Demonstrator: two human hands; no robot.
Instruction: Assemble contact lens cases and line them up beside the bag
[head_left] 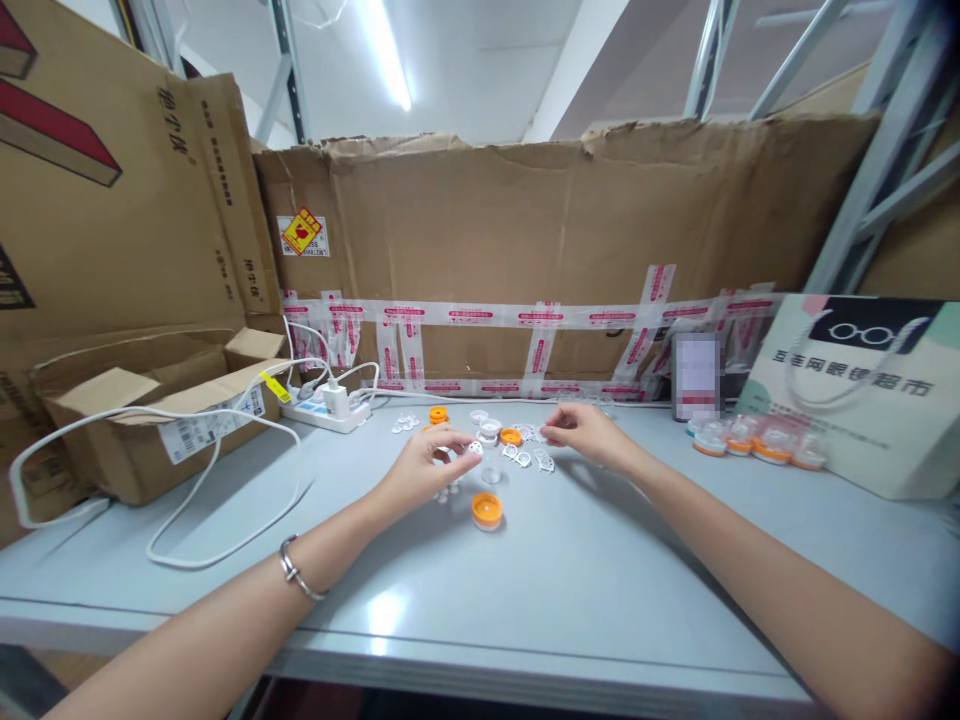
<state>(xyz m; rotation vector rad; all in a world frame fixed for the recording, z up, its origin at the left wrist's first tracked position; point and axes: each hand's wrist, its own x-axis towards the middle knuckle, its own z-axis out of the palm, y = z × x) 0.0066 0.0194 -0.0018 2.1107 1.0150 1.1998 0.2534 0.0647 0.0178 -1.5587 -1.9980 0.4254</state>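
Observation:
My left hand (pixel 435 462) pinches a small white plastic piece with holes (pixel 475 448) between thumb and fingertips, above the table. An orange round cap with a clear rim (pixel 487 510) stands just in front of it, and a clear cup (pixel 491 474) lies behind that cap. My right hand (pixel 585 433) has its fingertips pressed together at a cluster of flat white pieces; what is between them is hidden. Loose white cut-out pieces (pixel 545 461) lie below those fingers. Between the hands are a white ring part (pixel 489 430) and an orange ring (pixel 511 437).
At the right, several clear-and-orange domed parts (pixel 772 441) lie before a paper bag (pixel 847 400), near a propped phone (pixel 696 375). On the left are a power strip (pixel 322 405), a looped white cable (pixel 225 555) and an open carton (pixel 157 450). A taped cardboard wall (pixel 487 220) closes the back.

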